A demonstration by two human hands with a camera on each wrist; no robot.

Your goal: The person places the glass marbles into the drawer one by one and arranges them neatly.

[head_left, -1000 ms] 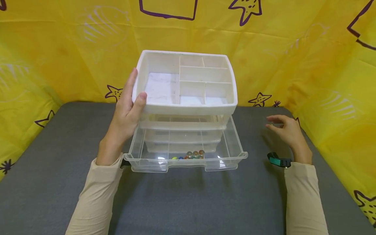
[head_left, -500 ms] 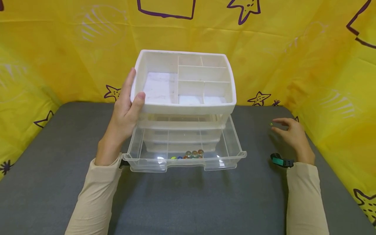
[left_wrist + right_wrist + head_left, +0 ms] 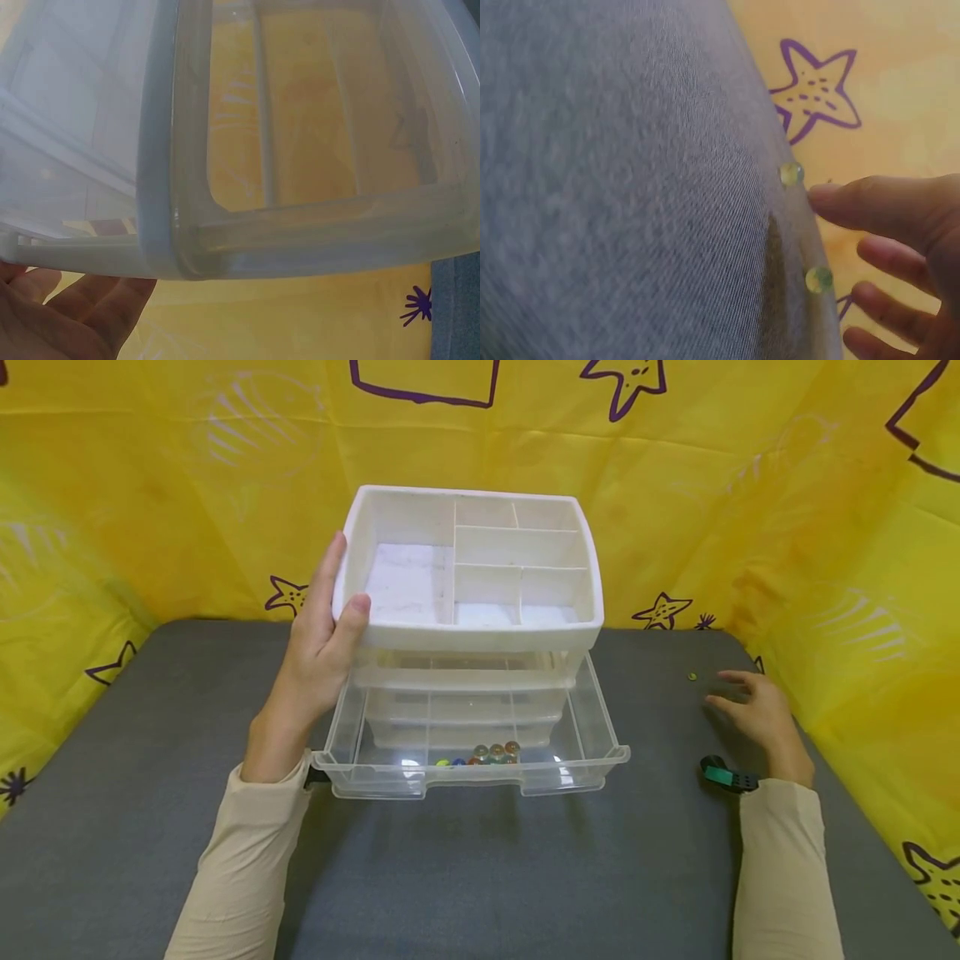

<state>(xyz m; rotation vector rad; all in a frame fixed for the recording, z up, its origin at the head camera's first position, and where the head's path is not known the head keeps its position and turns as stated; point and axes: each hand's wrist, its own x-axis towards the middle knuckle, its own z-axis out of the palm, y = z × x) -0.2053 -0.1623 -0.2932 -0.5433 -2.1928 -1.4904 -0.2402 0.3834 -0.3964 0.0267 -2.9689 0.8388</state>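
My left hand (image 3: 318,643) grips the left side of a white plastic drawer organizer (image 3: 472,639), its thumb over the top rim. In the left wrist view, the fingers (image 3: 124,307) lie under the edge of the organizer. A clear drawer (image 3: 588,727) is pulled out at the front, with several glass marbles (image 3: 497,752) gathered near its front wall. On the right, a green marble (image 3: 692,677) lies on the table, just left of my right hand (image 3: 757,714). That hand's thumb and fingers are spread and hold nothing. The right wrist view shows two marbles (image 3: 791,174) (image 3: 819,280) near the fingertips.
The grey table (image 3: 480,877) extends around the organizer. A yellow patterned cloth (image 3: 247,502) stands behind it and along both sides. The organizer's top tray has several compartments (image 3: 408,581) with no objects inside.
My right hand has let go of the green marble and moved right and slightly toward me, leaving it in view on the table. The left hand keeps its grip on the organizer.
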